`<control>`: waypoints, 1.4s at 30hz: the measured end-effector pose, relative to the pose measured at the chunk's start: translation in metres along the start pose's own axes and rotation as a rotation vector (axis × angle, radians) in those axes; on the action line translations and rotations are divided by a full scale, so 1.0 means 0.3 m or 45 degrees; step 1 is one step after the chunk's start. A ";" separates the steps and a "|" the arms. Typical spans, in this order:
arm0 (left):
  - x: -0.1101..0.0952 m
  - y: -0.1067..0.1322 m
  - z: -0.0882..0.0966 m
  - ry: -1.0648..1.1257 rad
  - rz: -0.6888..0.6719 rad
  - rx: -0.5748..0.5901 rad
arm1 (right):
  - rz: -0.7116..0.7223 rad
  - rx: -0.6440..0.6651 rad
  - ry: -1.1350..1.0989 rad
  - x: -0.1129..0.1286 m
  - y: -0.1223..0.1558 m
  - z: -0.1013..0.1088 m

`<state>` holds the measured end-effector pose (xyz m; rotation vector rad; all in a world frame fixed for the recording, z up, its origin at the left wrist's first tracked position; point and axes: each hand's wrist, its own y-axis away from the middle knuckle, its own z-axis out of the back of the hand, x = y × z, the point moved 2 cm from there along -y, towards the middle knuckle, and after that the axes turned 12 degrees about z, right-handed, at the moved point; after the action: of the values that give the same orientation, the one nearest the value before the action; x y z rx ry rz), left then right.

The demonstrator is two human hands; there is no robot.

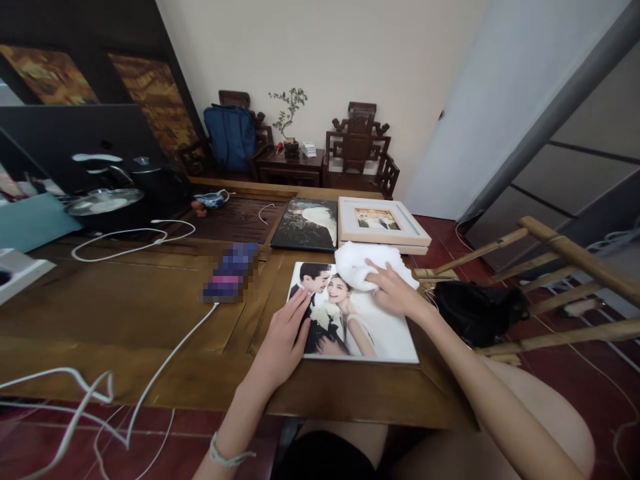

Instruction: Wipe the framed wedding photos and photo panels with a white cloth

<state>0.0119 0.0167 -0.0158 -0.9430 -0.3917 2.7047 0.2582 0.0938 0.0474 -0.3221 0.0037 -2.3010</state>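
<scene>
A large printed photo panel (380, 330) showing two people lies flat near the front edge of the wooden table (125, 313). My left hand (283, 340) rests flat on the panel's left edge, fingers stretched out. My right hand (395, 290) presses a crumpled white cloth (357, 263) onto the panel's upper right part, fingers curled over it.
A dark photo panel (307, 223) and a white framed picture (383, 223) lie behind. White cables (125, 243) cross the table; a kettle set (107, 197) stands at left. A black bag (475, 307) sits by a bamboo chair (565, 267) on the right. Carved chairs line the back wall.
</scene>
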 end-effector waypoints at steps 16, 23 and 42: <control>-0.014 0.001 0.002 0.010 0.035 -0.011 | 0.116 0.079 0.064 0.393 0.341 -0.060; -0.014 -0.001 0.001 0.007 0.036 -0.013 | 0.165 0.178 0.002 0.382 0.305 -0.029; -0.021 0.001 0.005 -0.001 0.057 0.012 | -0.050 -0.004 0.090 0.331 0.334 -0.073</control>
<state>0.0157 0.0141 -0.0114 -0.9589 -0.3616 2.7447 0.2608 -0.0487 0.0385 -0.2442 0.0371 -2.3502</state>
